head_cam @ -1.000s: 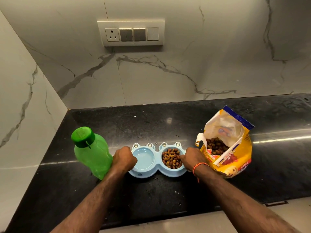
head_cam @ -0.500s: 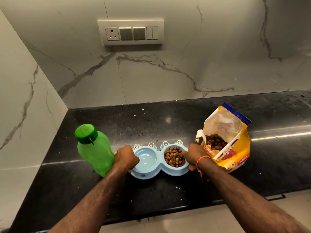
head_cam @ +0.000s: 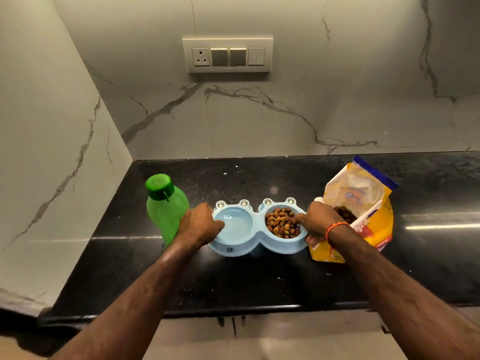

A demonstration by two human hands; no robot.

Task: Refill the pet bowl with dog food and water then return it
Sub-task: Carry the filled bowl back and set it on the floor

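Head view: both forearms reach forward over the black counter (head_cam: 259,281). The left hand (head_cam: 198,226) and right hand (head_cam: 315,224) each grip 1 end of the blue double pet bowl (head_cam: 255,246), thumbs over its rim. Water fills the left well, kibble (head_cam: 281,224) the right. A green bottle (head_cam: 165,206) stands just left; an open food bag (head_cam: 363,203) just right.

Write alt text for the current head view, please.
Two hands, left hand and right hand, grip a blue double pet bowl on a black counter, water and kibble filled. Green bottle left, open food bag right.
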